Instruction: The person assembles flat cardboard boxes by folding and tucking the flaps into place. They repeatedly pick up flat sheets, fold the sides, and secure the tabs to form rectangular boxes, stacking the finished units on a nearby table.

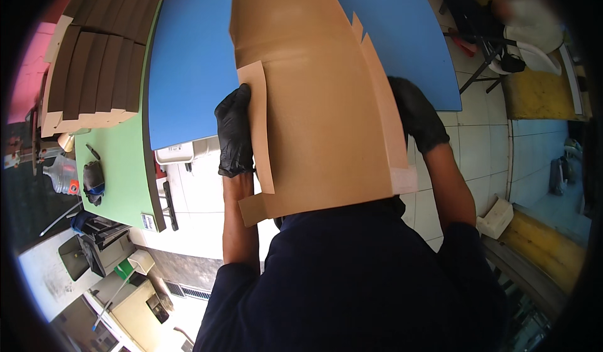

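Had a big brown cardboard sheet (pixel 320 107) right between both hands, far part over the blue table (pixel 188 69), near end up against a dark top (pixel 364 276). Pinched the left side with the left hand (pixel 232 132), black glove closed on a narrow flap (pixel 260 138). Had the right hand (pixel 419 116) at the opposite edge, gloved too, but couldn't see the fingers behind the board, so couldn't tell about the grip. Noticed a smooth, matte surface with faint crosswise creases toward the far end, plus a pointy tab (pixel 358 28) on the right and a squarish one at the near left corner. Saw thin, wrinkly glove material. Lost the sheet's far end at the top of the view. Spotted stacked brown boxes (pixel 94 69) by the green table (pixel 119 170). Couldn't make out much of the blurry person (pixel 534 22) at upper right.
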`<state>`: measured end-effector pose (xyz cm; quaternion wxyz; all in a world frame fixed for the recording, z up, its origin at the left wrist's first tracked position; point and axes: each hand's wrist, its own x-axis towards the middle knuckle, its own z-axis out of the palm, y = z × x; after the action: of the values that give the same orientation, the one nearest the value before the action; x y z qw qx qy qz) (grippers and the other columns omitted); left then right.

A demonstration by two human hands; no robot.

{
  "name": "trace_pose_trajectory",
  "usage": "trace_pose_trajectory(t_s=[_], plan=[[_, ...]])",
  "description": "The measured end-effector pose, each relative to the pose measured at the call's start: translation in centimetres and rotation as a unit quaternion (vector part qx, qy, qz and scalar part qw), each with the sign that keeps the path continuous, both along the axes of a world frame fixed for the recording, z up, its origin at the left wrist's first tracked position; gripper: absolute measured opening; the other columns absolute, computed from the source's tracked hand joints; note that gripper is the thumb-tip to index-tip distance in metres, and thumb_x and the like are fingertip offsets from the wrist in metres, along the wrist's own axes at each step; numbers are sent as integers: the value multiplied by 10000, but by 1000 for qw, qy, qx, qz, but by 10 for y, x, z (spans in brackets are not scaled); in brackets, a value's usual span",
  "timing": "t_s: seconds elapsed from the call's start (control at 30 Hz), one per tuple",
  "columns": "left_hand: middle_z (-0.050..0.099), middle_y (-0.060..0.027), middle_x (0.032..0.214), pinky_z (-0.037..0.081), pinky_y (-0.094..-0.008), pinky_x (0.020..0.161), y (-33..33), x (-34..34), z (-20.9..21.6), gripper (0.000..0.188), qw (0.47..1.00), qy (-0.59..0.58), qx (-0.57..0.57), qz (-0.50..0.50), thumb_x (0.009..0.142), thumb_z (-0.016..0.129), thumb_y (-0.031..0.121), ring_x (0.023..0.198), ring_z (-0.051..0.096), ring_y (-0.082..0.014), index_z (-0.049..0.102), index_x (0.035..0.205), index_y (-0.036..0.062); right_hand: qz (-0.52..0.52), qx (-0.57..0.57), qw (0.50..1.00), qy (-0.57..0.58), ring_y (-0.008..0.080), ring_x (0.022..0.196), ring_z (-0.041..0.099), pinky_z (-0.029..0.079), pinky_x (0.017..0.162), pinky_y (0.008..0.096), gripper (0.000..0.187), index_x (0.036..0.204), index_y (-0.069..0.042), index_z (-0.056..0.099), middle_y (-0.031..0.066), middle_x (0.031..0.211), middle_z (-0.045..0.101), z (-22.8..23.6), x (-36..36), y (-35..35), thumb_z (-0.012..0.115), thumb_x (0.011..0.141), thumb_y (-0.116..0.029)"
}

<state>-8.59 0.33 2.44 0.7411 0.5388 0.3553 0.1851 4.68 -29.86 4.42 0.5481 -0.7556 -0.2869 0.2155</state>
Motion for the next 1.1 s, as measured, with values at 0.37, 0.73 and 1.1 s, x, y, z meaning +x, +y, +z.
trace_pose_trajectory(t_s=[0.37,0.73,1.1], plan=[[714,-53,976,538,-283,715,-37,-55,5,373,988,64,-5,-138,1071,591,313,780,642,-116,684,1181,-32,-142,177,916,331,130,890,685,564,810,296,300,1217,77,676,95,1082,732,-3,-25,-5,659,1012,-142],[712,-21,930,521,-306,665,-25,-68,2,312,933,179,120,-290,1037,654,288,772,633,-89,710,1139,-2,-148,55,933,323,116,861,700,570,785,287,323,1239,60,686,74,1054,750,-4,-27,-10,652,1016,-172],[736,-30,904,517,-290,682,-7,-81,-23,259,949,90,-101,-284,960,739,177,758,642,-96,738,1090,-47,14,-168,944,285,121,887,660,536,793,294,457,1243,64,680,73,1048,737,4,-10,-27,788,889,-205]])
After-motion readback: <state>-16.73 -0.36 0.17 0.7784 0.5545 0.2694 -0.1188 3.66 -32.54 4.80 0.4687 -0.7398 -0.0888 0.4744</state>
